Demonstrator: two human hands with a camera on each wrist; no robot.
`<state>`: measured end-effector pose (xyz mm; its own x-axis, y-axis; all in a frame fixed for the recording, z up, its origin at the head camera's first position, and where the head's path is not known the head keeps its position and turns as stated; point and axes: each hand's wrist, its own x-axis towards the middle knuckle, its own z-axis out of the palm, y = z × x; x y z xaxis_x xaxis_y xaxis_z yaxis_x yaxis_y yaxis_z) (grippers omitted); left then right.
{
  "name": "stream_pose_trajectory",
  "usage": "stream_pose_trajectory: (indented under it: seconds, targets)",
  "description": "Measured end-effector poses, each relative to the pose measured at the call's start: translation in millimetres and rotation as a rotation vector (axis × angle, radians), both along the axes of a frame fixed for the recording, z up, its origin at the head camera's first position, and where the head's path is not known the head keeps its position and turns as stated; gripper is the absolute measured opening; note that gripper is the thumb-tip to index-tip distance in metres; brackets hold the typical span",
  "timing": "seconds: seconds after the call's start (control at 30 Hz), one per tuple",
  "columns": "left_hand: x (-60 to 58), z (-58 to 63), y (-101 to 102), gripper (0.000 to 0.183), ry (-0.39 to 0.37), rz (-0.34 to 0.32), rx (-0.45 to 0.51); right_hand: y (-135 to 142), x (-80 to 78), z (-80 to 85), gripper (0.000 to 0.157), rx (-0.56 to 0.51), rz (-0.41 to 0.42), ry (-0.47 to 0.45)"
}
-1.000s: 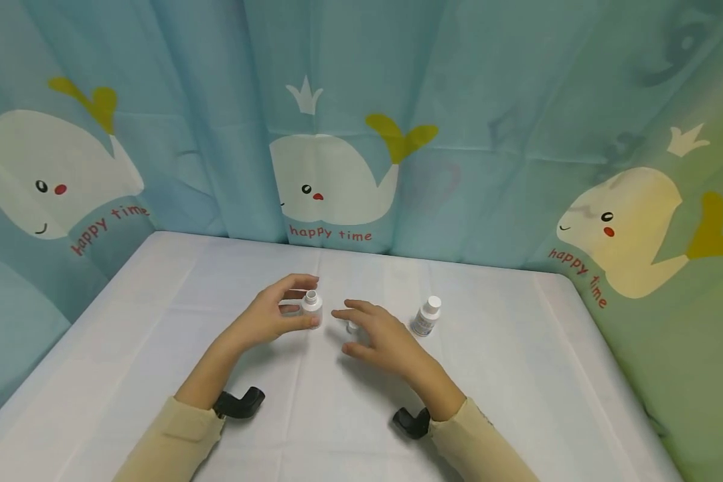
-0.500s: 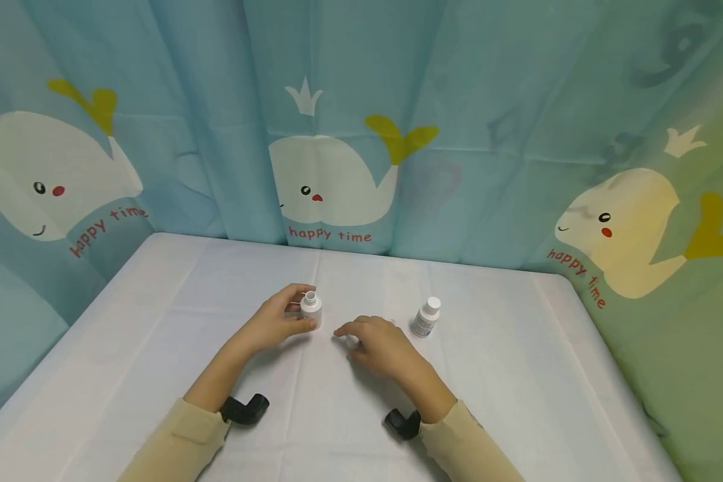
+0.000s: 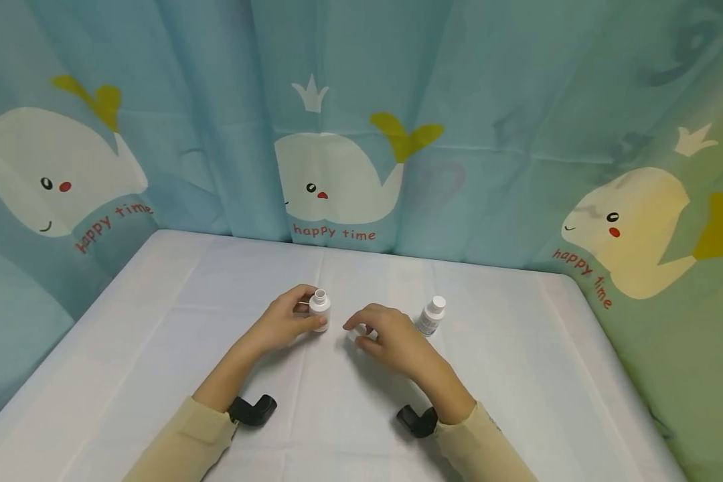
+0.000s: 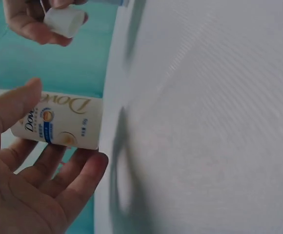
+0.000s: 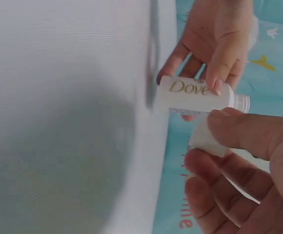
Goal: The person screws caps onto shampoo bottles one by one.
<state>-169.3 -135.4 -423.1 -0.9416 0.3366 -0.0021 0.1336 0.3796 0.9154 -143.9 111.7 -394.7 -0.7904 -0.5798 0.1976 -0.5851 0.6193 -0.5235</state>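
My left hand (image 3: 282, 324) grips a small white Dove bottle (image 3: 320, 305) upright, its threaded neck uncovered. In the left wrist view, the thumb lies over the label of the bottle (image 4: 58, 119) and the fingers curl beneath. A white cap (image 4: 64, 22) is pinched between the thumb and fingers of my right hand (image 3: 394, 338), just right of the bottle in the head view. The right wrist view has the cap (image 5: 207, 136) overlapping the bottle's edge near its neck.
A second white bottle (image 3: 430, 316), with its cap on, stands on the table just beyond my right hand. White cloth (image 3: 337, 415) covers the table. A blue-green curtain (image 3: 217, 134) printed with whales hangs along its back and sides.
My right hand was spread over the small cap on the table; its fingers have since closed on the cap and raised it. My left hand keeps holding the bottle.
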Motion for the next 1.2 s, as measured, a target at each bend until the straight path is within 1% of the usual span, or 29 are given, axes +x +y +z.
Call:
stream_pose_trajectory:
  seconds: [0.13, 0.2, 0.3, 0.43, 0.57, 0.67, 0.83, 1.1, 1.2]
  targets:
    - [4.5, 8.7, 4.7, 0.054, 0.015, 0.012, 0.017, 6.4, 1.5, 9.8, 0.025, -0.112, -0.02, 0.018]
    - [8.1, 14.2, 7.8, 0.057, 0.021, 0.016, 0.043, 8.6, 2.5, 15.5, 0.027, -0.174, -0.035, 0.035]
    - [14.5, 22.2, 14.5, 0.057, 0.021, 0.014, 0.081, 11.5, 4.1, 23.2, 0.027, -0.255, -0.061, 0.075]
    - [22.0, 29.5, 22.8, 0.05, 0.024, -0.024, 0.113, 14.0, 6.8, 32.2, 0.025, -0.358, -0.073, 0.105]
    - [26.8, 32.0, 28.1, 0.047, 0.041, -0.064, 0.117, 16.3, 9.2, 37.6, 0.025, -0.429, -0.06, 0.13]
    - [29.0, 32.5, 30.3, 0.044, 0.046, -0.084, 0.105, 17.3, 10.5, 39.2, 0.028, -0.443, -0.054, 0.141]
    - [31.6, 32.7, 31.4, 0.042, 0.049, -0.115, 0.081, 16.7, 11.5, 38.6, 0.028, -0.432, -0.028, 0.125]
    - [32.3, 32.2, 33.3, 0.044, 0.052, -0.131, 0.055, 15.8, 12.1, 37.5, 0.028, -0.429, -0.002, 0.116]
    - [32.1, 30.7, 33.5, 0.042, 0.058, -0.147, 0.05, 15.3, 12.6, 36.2, 0.026, -0.417, 0.001, 0.103]
